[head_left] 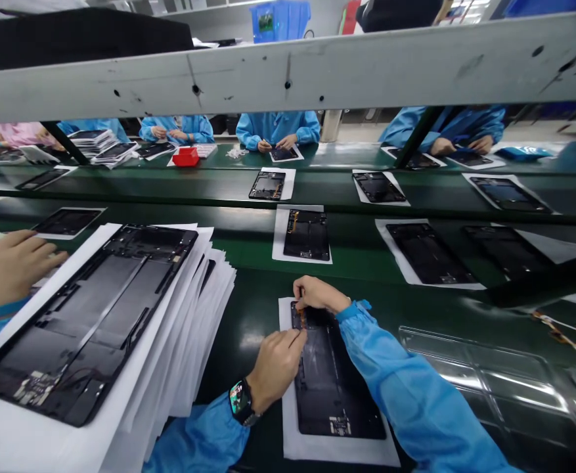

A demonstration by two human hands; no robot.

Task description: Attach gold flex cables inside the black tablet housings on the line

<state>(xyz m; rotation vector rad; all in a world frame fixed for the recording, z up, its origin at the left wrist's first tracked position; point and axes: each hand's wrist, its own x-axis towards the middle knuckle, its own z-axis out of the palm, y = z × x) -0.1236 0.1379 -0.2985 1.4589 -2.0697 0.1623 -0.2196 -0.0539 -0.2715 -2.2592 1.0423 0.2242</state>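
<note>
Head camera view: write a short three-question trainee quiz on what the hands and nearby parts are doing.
1. True or false: both hands touch the black rectangular tablet housing lying on a white paper sheet.
2. Which wrist carries the black smartwatch? A) left B) right
3. What lies on top of the tall stack of white paper sheets at the left?

Key:
1. True: the left hand rests at its left edge, and the right hand at its top end.
2. A
3. Another black tablet housing, open side up.
</note>
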